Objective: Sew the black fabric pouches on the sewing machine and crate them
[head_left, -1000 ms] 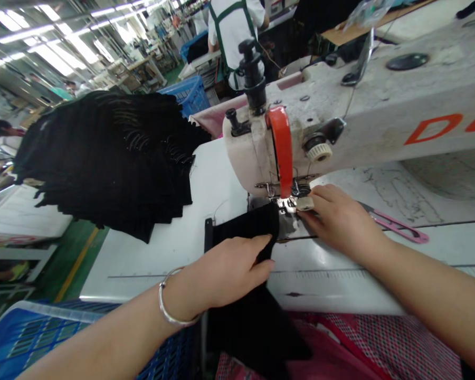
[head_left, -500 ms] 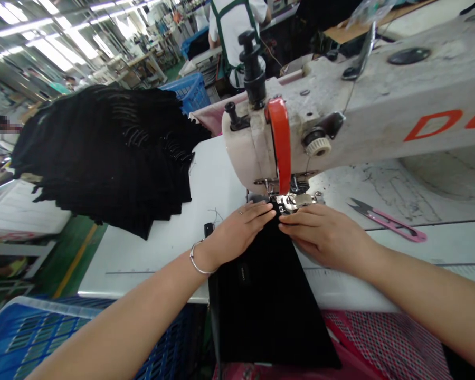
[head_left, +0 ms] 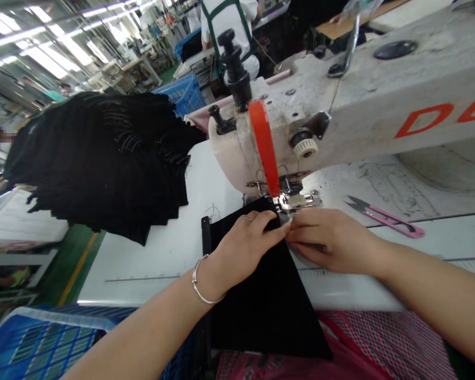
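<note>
- Writing: red letters on the machine [head_left: 340, 105] arm, a "D" [head_left: 423, 119] then part of a 2nd letter cut off by the frame edge; no other text legible
- L hand [head_left: 245, 245]: forearm comes in from lower left, wrist bent, fingers curled w/ tips pinched on the cloth [head_left: 261, 306] edge just in front of the foot [head_left: 296, 200]; bangle [head_left: 201, 279] on wrist, ring [head_left: 247, 218] on one finger
- R hand [head_left: 332, 240]: forearm in from lower right, palm down, fingers straight & close together, tips meeting the L hand's tips at the same cloth edge; can't tell if it grips or only presses
- Cloth: black, lies on the counter [head_left: 162, 253] w/ its far corner at the foot, near end hangs over the counter's front edge toward the lap
- Red strip [head_left: 264, 148] runs down the machine head, ends just above the foot
- Pink snips [head_left: 383, 216] on the counter, R of the foot, apart from the hands
- Stack [head_left: 98, 163] of black pieces on the counter's L end
- Blue crate [head_left: 43, 343] at lower L, below the counter
- Person [head_left: 225, 16] in white top w/ green straps, far back
</note>
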A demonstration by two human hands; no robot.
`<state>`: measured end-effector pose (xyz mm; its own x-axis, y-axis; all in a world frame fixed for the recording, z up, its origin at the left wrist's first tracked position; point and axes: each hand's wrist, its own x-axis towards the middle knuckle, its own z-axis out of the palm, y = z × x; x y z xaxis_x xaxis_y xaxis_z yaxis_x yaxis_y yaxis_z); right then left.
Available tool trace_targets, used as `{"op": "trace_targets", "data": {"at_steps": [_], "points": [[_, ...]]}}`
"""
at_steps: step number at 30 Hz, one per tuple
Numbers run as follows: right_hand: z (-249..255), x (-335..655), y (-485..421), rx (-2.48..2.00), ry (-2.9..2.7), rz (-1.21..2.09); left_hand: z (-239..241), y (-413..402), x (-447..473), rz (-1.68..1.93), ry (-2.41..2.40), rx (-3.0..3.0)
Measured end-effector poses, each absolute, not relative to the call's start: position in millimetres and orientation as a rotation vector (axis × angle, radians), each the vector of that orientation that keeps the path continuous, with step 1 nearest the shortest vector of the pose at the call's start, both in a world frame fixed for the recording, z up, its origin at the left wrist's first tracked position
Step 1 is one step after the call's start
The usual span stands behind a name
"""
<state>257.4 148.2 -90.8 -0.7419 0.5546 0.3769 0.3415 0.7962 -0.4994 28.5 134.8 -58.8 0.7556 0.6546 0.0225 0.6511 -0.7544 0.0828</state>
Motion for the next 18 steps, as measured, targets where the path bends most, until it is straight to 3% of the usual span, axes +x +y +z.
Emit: {"op": "trace_targets", "data": {"at_steps": [6, 14, 18], "points": [[-89.6, 255.3, 149.3, -0.658, -2.451, 0.57, -59.0, 145.3, 14.7, 0.238, 1.062, 2.807], [-88.7, 251.6, 149.4, -0.877, -2.403, 0.463, -24.6, 168.2, 5.4, -0.001, 1.083, 2.742], [-88.4, 248.3, 149.2, -0.782, -2.511, 0.451, -20.7, 166.2, 12.4, -0.026, 0.981, 2.795]]}}
